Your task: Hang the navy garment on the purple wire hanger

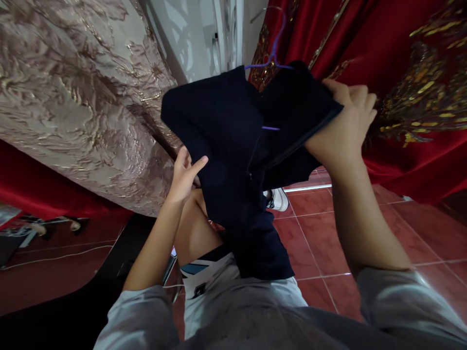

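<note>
A dark navy sleeveless garment (226, 146) hangs on a purple wire hanger (273, 57) in front of me, its lower part draping over my lap. My left hand (186, 172) grips its left side edge, thumb on the front and fingers partly hidden behind the cloth. On the other side, my right hand (343, 121) holds the edge of the right front panel and pulls it outward, so the dark inside shows. The right fingertips are bent, and the thumb is hidden by the fabric. Part of the hanger's lower bar shows inside the opening.
A pinkish embossed fabric (80, 107) hangs at the left. Red drapery with gold sequins (419, 87) hangs at the right. A white door or panel (189, 34) stands behind. Red floor tiles (317, 238) lie below, with a white shoe (279, 199) on them. A black surface (91, 287) is at lower left.
</note>
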`<state>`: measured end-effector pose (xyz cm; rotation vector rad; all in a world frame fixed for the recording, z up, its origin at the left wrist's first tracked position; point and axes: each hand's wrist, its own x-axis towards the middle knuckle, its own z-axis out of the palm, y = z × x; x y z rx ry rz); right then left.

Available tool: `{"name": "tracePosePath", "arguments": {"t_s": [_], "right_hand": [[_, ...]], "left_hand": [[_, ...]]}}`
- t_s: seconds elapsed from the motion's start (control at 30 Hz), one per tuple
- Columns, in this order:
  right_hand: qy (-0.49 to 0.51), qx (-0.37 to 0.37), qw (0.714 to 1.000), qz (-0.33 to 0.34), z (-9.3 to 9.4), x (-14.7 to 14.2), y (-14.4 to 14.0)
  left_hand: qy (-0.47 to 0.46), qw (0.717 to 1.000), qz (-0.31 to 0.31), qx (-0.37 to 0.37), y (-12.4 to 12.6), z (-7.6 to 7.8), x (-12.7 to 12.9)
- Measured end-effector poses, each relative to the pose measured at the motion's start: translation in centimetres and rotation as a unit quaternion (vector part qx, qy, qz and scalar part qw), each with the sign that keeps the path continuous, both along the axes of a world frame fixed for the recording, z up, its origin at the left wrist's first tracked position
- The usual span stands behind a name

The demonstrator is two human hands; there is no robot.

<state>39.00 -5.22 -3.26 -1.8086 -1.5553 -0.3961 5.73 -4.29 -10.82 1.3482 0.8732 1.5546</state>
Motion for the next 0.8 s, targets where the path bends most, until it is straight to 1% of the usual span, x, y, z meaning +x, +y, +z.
{"name": "tracePosePath", "arguments": {"t_s": [0.07, 0.1, 0.17, 0.2, 0.3, 0.37, 0.43, 0.53, 0.6, 0.67, 0.8], "right_hand": [[-0.02, 0.003, 1.0, 0.024, 0.6, -0.8, 0.2], [-0.024, 0.008, 0.999, 0.045, 0.6, -0.9, -0.1], [-0.014, 0.027, 0.997, 0.073, 0.0, -0.6, -1.0], [-0.007, 0.039, 0.996, 0.077, -0.4, -0.2, -1.6], [0.008, 0.064, 0.997, 0.046, -0.9, 0.9, -2.5], [0.01, 0.064, 0.998, 0.018, -0.3, 0.8, -1.9], [0.003, 0.062, 0.998, 0.012, 0.8, -0.3, -0.7], [-0.039, 0.05, 0.996, 0.057, 2.2, -2.4, 0.5], [-0.064, 0.038, 0.993, 0.089, 2.3, -3.2, 0.2], [-0.069, 0.03, 0.99, 0.117, 2.0, -3.1, -1.0], [-0.07, 0.028, 0.983, 0.166, 1.2, -1.6, -3.5]], "left_hand": [[-0.004, 1.0, 0.018, 0.018, 0.0, 0.5, 0.3], [-0.004, 0.999, 0.03, 0.024, 0.0, 0.6, 0.4], [-0.003, 0.998, 0.052, 0.033, -0.2, 0.7, 0.3], [-0.002, 0.998, 0.06, 0.035, -0.3, 0.6, 0.3], [-0.002, 0.999, 0.049, 0.025, -0.6, 0.4, 0.1], [-0.011, 0.999, 0.035, 0.019, -0.6, 0.4, 0.3], [-0.027, 0.999, 0.041, 0.024, -0.5, 0.6, 0.7], [-0.053, 0.994, 0.084, 0.036, -0.2, 0.5, 1.1], [-0.068, 0.991, 0.113, 0.031, -0.2, 0.2, 1.0], [-0.076, 0.988, 0.131, 0.02, -0.5, -0.4, 0.8], [-0.069, 0.985, 0.156, -0.014, -1.6, -1.7, 0.6]]}}
